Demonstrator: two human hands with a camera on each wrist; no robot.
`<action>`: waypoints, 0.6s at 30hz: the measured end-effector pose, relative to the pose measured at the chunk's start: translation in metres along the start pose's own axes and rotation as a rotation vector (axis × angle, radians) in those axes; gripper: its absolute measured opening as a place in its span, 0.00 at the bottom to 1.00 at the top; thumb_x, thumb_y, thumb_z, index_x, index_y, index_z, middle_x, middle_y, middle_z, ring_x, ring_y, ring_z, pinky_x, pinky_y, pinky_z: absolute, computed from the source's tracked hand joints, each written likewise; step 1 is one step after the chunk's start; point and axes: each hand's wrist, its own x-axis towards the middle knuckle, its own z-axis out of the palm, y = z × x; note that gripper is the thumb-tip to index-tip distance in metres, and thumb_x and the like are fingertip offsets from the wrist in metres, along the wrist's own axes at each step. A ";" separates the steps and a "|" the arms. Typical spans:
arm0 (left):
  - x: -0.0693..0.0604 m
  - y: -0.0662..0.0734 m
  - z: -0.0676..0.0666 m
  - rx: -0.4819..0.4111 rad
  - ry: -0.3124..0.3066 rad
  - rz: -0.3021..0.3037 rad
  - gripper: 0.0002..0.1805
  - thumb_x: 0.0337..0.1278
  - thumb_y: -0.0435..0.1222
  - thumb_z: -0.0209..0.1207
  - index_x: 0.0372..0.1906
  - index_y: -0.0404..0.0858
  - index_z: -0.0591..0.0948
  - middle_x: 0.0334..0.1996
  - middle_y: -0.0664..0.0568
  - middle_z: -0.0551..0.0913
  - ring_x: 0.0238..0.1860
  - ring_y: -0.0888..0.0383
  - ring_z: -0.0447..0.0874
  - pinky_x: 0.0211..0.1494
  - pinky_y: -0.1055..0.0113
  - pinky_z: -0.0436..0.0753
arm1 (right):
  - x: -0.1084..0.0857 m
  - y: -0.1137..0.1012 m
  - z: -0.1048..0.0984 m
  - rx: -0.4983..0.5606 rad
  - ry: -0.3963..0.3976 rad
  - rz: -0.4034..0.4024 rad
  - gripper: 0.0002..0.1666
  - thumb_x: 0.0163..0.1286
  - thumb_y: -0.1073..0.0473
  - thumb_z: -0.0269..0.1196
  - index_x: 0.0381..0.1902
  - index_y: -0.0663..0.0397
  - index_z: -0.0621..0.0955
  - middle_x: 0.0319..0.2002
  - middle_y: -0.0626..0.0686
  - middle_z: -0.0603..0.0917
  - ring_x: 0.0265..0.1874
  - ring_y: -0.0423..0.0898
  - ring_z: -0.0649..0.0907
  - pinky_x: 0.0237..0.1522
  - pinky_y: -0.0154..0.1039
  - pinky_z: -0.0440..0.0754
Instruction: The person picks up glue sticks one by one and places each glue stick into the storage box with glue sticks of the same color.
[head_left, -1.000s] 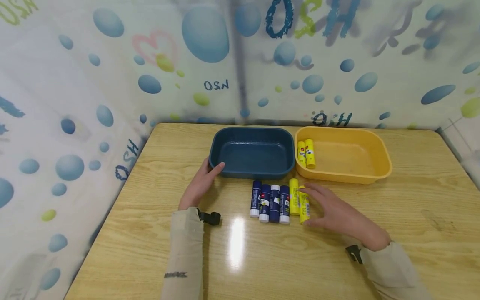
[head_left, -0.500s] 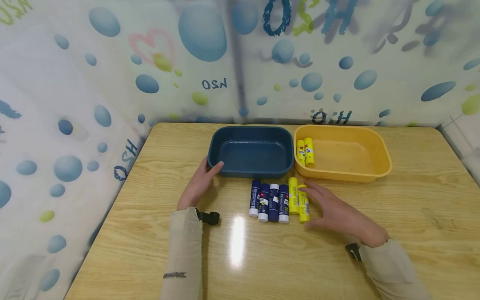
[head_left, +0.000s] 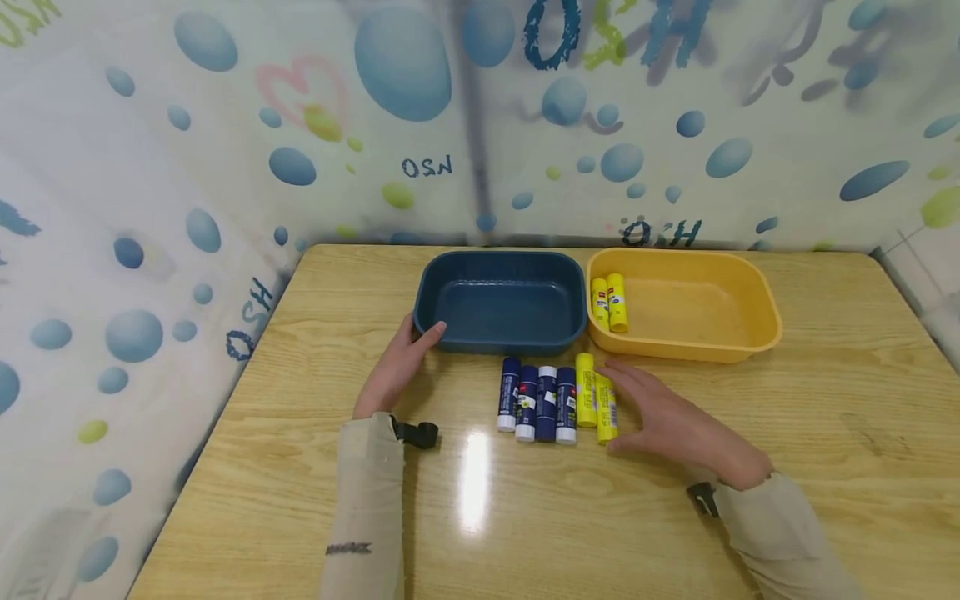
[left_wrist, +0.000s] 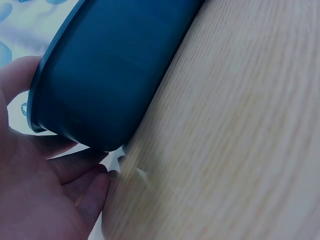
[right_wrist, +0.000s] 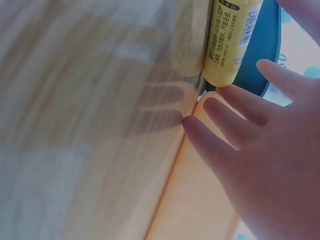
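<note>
At the left front corner of the dark blue bin (head_left: 501, 337), the left hand (head_left: 393, 371) grips the wall, thumb over the rim. The left wrist view shows this hand (left_wrist: 45, 185) with its other fingers against the outside of the bin (left_wrist: 110, 75). Beside the rightmost yellow glue stick (head_left: 606, 410), the right hand (head_left: 663, 417) lies with thumb and fingers spread at its two ends. One finger of that hand (right_wrist: 265, 130) meets an end of the yellow stick (right_wrist: 232, 40) in the right wrist view. Another yellow stick (head_left: 586, 392) lies alongside.
Several dark blue glue sticks (head_left: 546, 407) lie in a row left of the yellow ones, in front of the bins. Two yellow sticks (head_left: 617, 304) stand at the left end of the orange bin (head_left: 697, 350). A patterned wall covering (head_left: 405, 67) rises behind the table (head_left: 480, 542).
The head view has shifted slightly. Both hands keep nearly the same places beside the blue bin and the yellow stick, and the sticks and bins keep their arrangement.
</note>
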 end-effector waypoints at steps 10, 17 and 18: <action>0.000 -0.003 -0.001 0.014 -0.014 0.002 0.46 0.48 0.64 0.50 0.69 0.54 0.44 0.68 0.58 0.47 0.67 0.61 0.44 0.65 0.56 0.52 | 0.000 -0.003 0.002 -0.033 0.031 -0.002 0.58 0.42 0.40 0.71 0.68 0.42 0.55 0.66 0.56 0.53 0.62 0.55 0.57 0.57 0.53 0.63; -0.009 0.011 -0.002 -0.006 -0.046 0.000 0.44 0.53 0.59 0.50 0.70 0.50 0.43 0.69 0.55 0.46 0.67 0.59 0.42 0.65 0.55 0.50 | -0.002 -0.003 0.002 -0.038 0.048 0.035 0.59 0.41 0.40 0.71 0.68 0.42 0.55 0.65 0.56 0.55 0.60 0.55 0.60 0.56 0.55 0.63; -0.011 0.014 -0.002 -0.004 -0.050 0.002 0.44 0.54 0.58 0.50 0.70 0.49 0.43 0.69 0.54 0.46 0.67 0.59 0.42 0.65 0.55 0.50 | -0.001 -0.004 0.002 -0.039 0.051 0.040 0.59 0.41 0.39 0.71 0.68 0.42 0.55 0.64 0.56 0.55 0.60 0.55 0.60 0.56 0.55 0.63</action>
